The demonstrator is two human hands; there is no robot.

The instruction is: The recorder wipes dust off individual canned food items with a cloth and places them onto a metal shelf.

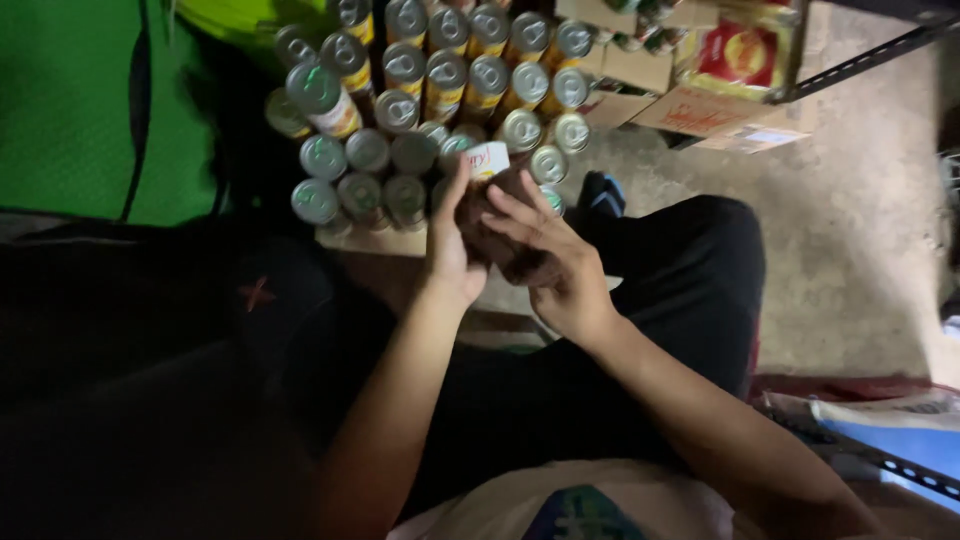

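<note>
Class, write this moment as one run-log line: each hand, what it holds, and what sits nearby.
left hand: grips can | right hand: fingers on same can | nearby: rows of cans on floor, cardboard boxes

Roughly thirty pull-tab cans point(446, 72), two hands point(545, 265), several cardboard boxes point(700, 112).

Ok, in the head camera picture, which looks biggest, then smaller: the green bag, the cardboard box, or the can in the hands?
1. Green bag: largest, filling the upper left corner.
2. Cardboard box: smaller, though partly cut off and farther away, so its real size is unsure.
3. Can: smallest, held between the left hand and right hand.
</note>
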